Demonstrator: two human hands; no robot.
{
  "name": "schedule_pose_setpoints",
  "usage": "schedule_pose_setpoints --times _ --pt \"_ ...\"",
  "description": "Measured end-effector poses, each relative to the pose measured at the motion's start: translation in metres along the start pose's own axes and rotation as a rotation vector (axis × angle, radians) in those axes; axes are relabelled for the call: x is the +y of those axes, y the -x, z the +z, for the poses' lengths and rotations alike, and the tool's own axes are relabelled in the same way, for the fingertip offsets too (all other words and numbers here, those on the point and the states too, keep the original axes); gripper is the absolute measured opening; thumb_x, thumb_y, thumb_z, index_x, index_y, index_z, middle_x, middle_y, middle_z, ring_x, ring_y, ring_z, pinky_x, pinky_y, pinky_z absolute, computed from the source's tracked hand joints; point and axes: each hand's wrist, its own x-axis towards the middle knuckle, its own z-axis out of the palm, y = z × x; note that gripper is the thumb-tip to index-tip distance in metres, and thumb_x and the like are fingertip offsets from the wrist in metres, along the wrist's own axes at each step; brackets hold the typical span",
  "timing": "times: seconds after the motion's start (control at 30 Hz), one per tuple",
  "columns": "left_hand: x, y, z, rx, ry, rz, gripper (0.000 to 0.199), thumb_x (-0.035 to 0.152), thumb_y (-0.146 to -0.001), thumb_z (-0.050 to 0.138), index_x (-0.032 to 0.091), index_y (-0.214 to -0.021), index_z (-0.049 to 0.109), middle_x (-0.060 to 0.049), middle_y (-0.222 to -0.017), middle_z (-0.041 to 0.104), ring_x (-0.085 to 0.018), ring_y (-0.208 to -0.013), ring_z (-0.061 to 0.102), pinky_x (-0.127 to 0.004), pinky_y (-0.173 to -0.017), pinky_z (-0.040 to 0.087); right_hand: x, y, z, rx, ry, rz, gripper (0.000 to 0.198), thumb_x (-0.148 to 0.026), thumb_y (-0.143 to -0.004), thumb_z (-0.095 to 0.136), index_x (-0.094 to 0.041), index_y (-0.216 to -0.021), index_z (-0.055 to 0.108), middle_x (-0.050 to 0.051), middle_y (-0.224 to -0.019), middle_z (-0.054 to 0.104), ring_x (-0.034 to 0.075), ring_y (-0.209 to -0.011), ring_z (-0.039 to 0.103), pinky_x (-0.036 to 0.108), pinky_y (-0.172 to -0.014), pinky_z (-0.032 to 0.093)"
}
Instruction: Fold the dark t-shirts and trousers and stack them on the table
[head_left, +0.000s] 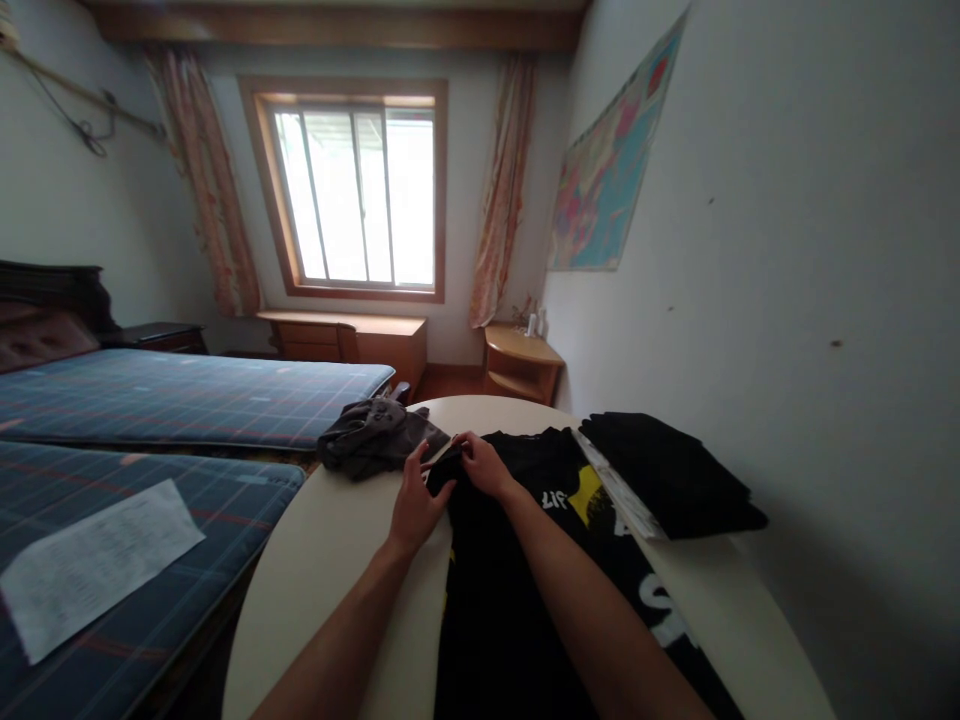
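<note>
A black T-shirt [510,600] with white lettering and a yellow patch lies stretched out on the round cream table [322,580]. At its far left part, my left hand [416,505] has its fingers and thumb around a bunched edge of the black cloth. My right hand [480,465] pinches the same edge just to the right, its fingertips bent over the fabric. Left of my hands rests a crumpled dark grey garment [367,435]. A stack of folded black clothes [667,475], with a white layer beneath, sits on the right side of the table.
Two bare beds with blue plaid mattresses [187,395] stand to the left, one bearing a sheet of paper [101,565]. A white wall [810,250] runs along the right. Beyond the table are a low wooden desk [390,345] and a corner shelf [525,345] under the window.
</note>
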Motion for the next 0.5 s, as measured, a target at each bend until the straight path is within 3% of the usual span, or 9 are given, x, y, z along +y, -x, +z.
schedule_pose_setpoints --times 0.07,0.17,0.27,0.37,0.43,0.5 --pt "-0.001 0.002 0.002 -0.046 -0.068 -0.097 0.076 0.024 -0.076 0.071 0.023 -0.142 0.034 -0.01 -0.124 0.061 -0.023 -0.102 0.065 -0.038 -0.09 0.051 0.003 0.0 -0.007 0.027 -0.074 0.022 0.027 -0.017 -0.082 0.049 -0.019 -0.106 0.062 0.001 -0.085 0.07 0.014 -0.075 0.063 0.026 -0.071 0.049" --pt "-0.001 0.005 0.006 -0.104 -0.129 -0.139 0.062 0.018 -0.079 0.065 0.02 -0.136 0.043 -0.006 -0.103 0.068 -0.022 -0.095 0.066 -0.038 -0.09 0.05 0.008 0.002 -0.021 0.042 -0.177 0.062 0.023 -0.023 -0.08 0.05 -0.018 -0.101 0.061 0.001 -0.083 0.068 0.015 -0.075 0.063 0.026 -0.07 0.05" --pt "0.003 0.009 0.01 -0.113 -0.154 -0.074 0.046 0.015 -0.08 0.062 0.018 -0.125 0.053 -0.007 -0.107 0.068 -0.022 -0.101 0.064 -0.038 -0.095 0.047 0.015 0.009 -0.038 0.057 -0.245 0.123 0.022 -0.032 -0.082 0.047 -0.019 -0.095 0.06 0.001 -0.08 0.066 0.015 -0.073 0.063 0.027 -0.069 0.052" --pt "0.008 0.012 0.015 -0.152 -0.218 -0.067 0.042 0.019 -0.078 0.066 0.018 -0.12 0.057 -0.01 -0.114 0.067 -0.024 -0.109 0.062 -0.038 -0.097 0.045 0.024 0.019 -0.055 0.078 -0.263 0.202 0.034 -0.043 -0.089 0.034 -0.02 -0.09 0.059 0.001 -0.077 0.064 0.016 -0.067 0.062 0.029 -0.063 0.052" --pt "0.011 0.013 0.016 -0.217 -0.259 -0.12 0.046 0.021 -0.078 0.068 0.017 -0.122 0.055 -0.009 -0.106 0.069 -0.024 -0.102 0.065 -0.037 -0.093 0.047 0.029 0.026 -0.064 0.092 -0.24 0.25 0.042 -0.049 -0.09 0.031 -0.019 -0.084 0.06 0.001 -0.073 0.062 0.016 -0.064 0.06 0.029 -0.06 0.05" --pt "0.013 0.014 0.017 -0.263 -0.261 -0.149 0.05 0.016 -0.078 0.065 0.018 -0.126 0.052 -0.005 -0.096 0.07 -0.022 -0.092 0.066 -0.034 -0.087 0.048 0.035 0.03 -0.069 0.093 -0.194 0.284 0.04 -0.053 -0.087 0.043 -0.018 -0.079 0.061 0.001 -0.071 0.062 0.016 -0.064 0.059 0.028 -0.061 0.048"
